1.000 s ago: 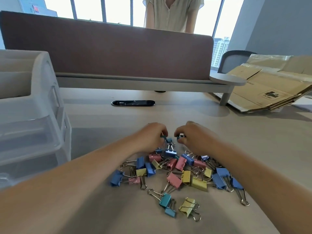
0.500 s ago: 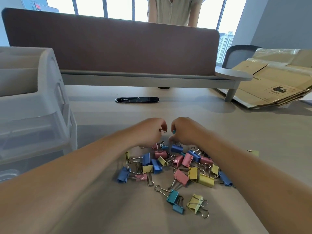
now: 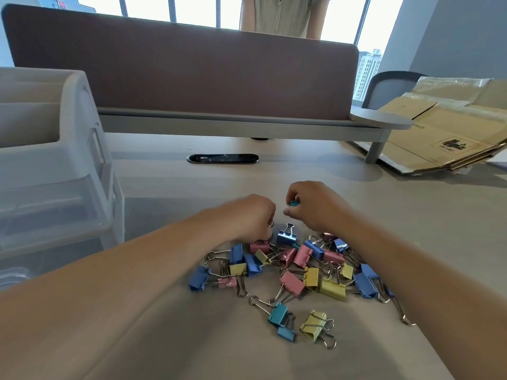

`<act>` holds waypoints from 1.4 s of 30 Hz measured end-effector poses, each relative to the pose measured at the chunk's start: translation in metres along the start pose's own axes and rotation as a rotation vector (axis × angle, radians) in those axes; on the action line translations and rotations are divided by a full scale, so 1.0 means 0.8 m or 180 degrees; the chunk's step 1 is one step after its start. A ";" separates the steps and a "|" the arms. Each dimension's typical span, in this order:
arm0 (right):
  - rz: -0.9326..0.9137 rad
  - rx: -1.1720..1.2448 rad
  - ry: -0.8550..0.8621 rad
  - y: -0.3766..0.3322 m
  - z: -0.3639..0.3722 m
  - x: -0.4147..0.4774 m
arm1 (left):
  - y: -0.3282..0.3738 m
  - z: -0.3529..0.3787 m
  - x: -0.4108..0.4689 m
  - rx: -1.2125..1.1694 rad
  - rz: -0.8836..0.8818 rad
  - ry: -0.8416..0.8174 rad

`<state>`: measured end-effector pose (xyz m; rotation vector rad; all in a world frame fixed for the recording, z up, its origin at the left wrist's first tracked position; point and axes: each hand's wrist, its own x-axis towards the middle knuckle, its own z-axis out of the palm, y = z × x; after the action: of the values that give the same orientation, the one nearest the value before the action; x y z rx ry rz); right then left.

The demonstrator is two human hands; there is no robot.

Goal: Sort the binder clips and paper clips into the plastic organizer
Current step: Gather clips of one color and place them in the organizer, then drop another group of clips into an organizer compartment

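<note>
Head view: my right hand (image 3: 315, 207) pinches a small teal metal binder clip (image 3: 293, 203) at centre frame, held clear of the pile of pastel binder clips (image 3: 301, 270), likely to separate 1. My left hand (image 3: 252, 218) curls around a silver wire handle (image 3: 270, 224). The translucent plastic organizer (image 3: 55, 165) stands at left.

- binder clips (image 3: 292, 282): painted metal bodies in pastel blue, pink, yellow and teal, smooth with a soft sheen.
- wire handles (image 3: 262, 307) on the clips: bare silver metal, shiny.
- plastic organizer (image 3: 55, 165): translucent, frosted-looking plastic, smooth, with faint highlights along its edges.
- table (image 3: 411, 215): pale beige top, smooth and matt.
- divider panel (image 3: 192, 78): brown, cloth-like, matt face above a smooth grey rail.
- cardboard (image 3: 439, 127): brown, matt sheets with a glossier strip of tape.
- cable port (image 3: 222, 158): glossy black.
</note>
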<state>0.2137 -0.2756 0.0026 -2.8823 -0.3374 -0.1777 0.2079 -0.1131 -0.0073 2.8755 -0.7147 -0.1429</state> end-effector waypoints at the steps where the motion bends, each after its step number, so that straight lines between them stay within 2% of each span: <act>1: 0.0001 0.0044 -0.0012 0.003 -0.003 -0.004 | 0.001 0.000 -0.001 0.0021 0.0039 0.0022; 8: 0.0026 0.0424 -0.0172 0.013 -0.012 -0.031 | 0.016 0.001 -0.005 0.0148 0.0057 -0.0002; 13: -0.0156 0.0153 -0.0722 0.006 -0.017 -0.043 | 0.020 -0.001 -0.005 0.0151 -0.0027 0.0014; 20: -0.0059 -0.0102 -0.1058 0.002 -0.019 -0.047 | 0.031 -0.001 -0.005 0.0407 -0.0091 -0.0163; 25: -0.0063 -0.0165 -0.1266 -0.001 -0.020 -0.047 | 0.031 0.000 -0.005 0.0275 -0.0066 -0.0207; 36: -0.0089 -0.0058 -0.1509 -0.007 -0.027 -0.048 | 0.021 0.003 -0.003 -0.0044 0.0096 0.0059; 42: 0.0090 -0.0124 -0.1414 -0.011 -0.018 -0.049 | 0.022 -0.011 -0.012 -0.0153 0.0194 0.0395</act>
<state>0.1725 -0.2788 0.0125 -2.9400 -0.3706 0.4725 0.1931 -0.1224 0.0054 2.7844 -0.7632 0.0261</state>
